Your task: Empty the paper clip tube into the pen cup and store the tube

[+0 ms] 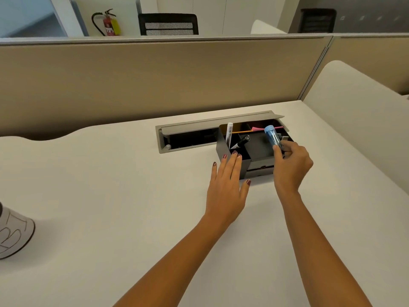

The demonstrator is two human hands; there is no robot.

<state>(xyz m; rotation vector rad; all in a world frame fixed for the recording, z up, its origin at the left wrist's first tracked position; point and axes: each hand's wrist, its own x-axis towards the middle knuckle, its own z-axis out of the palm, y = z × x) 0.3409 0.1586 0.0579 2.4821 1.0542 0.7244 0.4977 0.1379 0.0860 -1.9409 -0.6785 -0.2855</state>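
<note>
Hands at centre frame, left to right. Left hand [226, 185] lies flat and spread, empty, fingertips [235, 153] touching the near wall of the tall pen cup compartment [222, 147] of a black desk organizer [259, 161]; a white pen [229, 134] and a black marker [241, 141] stand inside it. Right hand [291, 167] pinches the lower end of a blue transparent paper clip tube [272, 136], tilted with its capped end up-left, above the organizer's low right tray. Behind, an open cable hatch [177, 138] is recessed in the desk [110, 196].
</note>
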